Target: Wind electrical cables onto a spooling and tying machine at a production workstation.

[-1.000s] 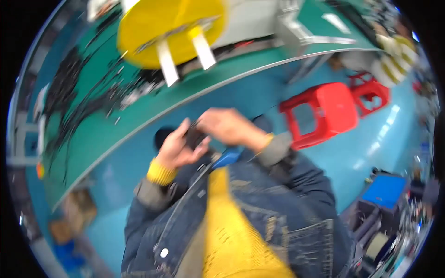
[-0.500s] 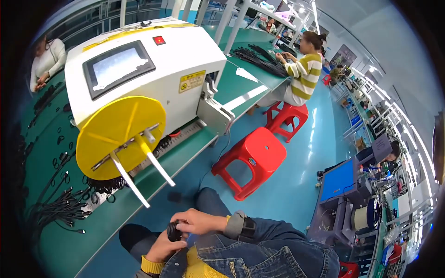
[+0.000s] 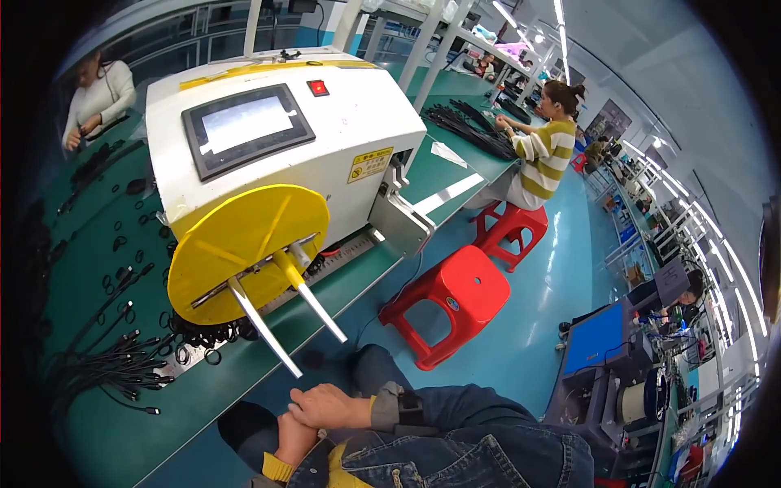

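In front of my lap my two hands are pressed together. My right hand (image 3: pixel 332 407) lies over the top, its fingers curled down. Beneath it my left hand (image 3: pixel 294 439) is closed. The coiled black cable seen between them a moment ago is now hidden by the fingers. Ahead and to the left stands a white machine (image 3: pixel 342 126) with a screen (image 3: pixel 244 130) and a round yellow disc (image 3: pixel 236 220). Two metal rods (image 3: pixel 264 329) stick out from the disc toward me, just beyond my hands.
Black cables (image 3: pixel 106 366) and small black rings lie on the green table (image 3: pixel 203 407). Red stools (image 3: pixel 464 285) stand ahead. A person in a striped top (image 3: pixel 545 159) sits beyond them; another person (image 3: pixel 106 93) is at far left. A blue screen (image 3: pixel 594 337) is at right.
My right hand has folded over my left, covering the black cable coil that showed between them. The whole scene has shifted slightly right and down in the view.
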A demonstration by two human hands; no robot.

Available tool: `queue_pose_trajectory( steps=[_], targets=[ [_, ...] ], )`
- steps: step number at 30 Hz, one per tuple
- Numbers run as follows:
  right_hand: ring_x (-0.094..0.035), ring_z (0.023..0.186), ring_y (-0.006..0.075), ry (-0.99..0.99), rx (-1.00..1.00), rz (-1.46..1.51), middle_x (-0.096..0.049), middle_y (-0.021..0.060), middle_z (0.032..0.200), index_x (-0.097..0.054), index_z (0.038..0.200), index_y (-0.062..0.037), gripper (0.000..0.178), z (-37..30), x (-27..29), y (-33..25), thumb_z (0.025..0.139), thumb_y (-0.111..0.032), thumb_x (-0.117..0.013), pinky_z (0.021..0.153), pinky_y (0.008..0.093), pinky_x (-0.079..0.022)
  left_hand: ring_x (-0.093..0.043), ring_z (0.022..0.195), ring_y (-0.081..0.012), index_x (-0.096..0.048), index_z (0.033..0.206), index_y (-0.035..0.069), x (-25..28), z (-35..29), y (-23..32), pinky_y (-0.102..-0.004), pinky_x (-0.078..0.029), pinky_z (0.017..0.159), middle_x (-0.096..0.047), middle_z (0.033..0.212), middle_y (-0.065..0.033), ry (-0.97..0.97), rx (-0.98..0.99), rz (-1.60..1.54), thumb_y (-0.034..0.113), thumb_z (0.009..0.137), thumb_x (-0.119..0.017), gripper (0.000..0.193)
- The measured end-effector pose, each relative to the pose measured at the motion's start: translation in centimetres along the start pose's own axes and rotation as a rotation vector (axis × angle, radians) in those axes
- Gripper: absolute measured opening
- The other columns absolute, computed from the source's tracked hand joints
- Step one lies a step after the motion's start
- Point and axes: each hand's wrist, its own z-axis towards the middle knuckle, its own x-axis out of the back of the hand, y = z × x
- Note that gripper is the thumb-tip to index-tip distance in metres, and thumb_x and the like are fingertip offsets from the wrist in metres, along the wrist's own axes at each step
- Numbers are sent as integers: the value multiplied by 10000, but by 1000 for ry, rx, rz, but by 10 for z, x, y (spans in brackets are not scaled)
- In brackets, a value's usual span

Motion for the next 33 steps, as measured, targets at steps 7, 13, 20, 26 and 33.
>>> queue_pose_trajectory(
  steps=[7,13,20,26,33],
  targets=[
    [-558,608,405,97,-102,68,-571,228,634,-508,762,1,263,-8,-20,29,826,-240,-425,582,498,-443,-608,715,-359,-603,789,-24,-6,-8,18,-402,-474,583,-610,710,-208,-41,81,-183,148,711,-624,190],
    [-567,632,407,98,-105,75,-577,227,645,-527,767,4,301,-11,-6,28,827,-277,-440,608,491,-451,-609,720,-357,-617,758,-38,-3,-2,31,-396,-475,596,-607,721,-225,-86,141,-81,139,728,-612,180],
    [-582,674,406,-20,-113,50,-598,233,703,-568,778,16,475,-10,7,-8,816,-446,-462,619,492,-463,-613,763,-347,-625,810,-11,17,-22,28,-389,-477,626,-616,767,-217,-63,143,-132,176,749,-597,199],
    [-582,664,400,-35,-40,72,-601,226,703,-575,760,14,503,-17,10,3,822,-474,-472,613,479,-461,-615,838,-293,-606,934,-1,21,-16,38,-350,-473,693,-631,857,-183,-224,97,-298,211,730,-632,296],
    [-585,720,386,-57,-9,212,-609,218,751,-596,798,13,477,-20,14,-1,835,-445,-468,645,480,-454,-576,975,-251,-578,1022,5,31,-20,45,-335,-458,765,-605,1021,-162,-275,201,-158,153,735,-629,328]
  ],
)
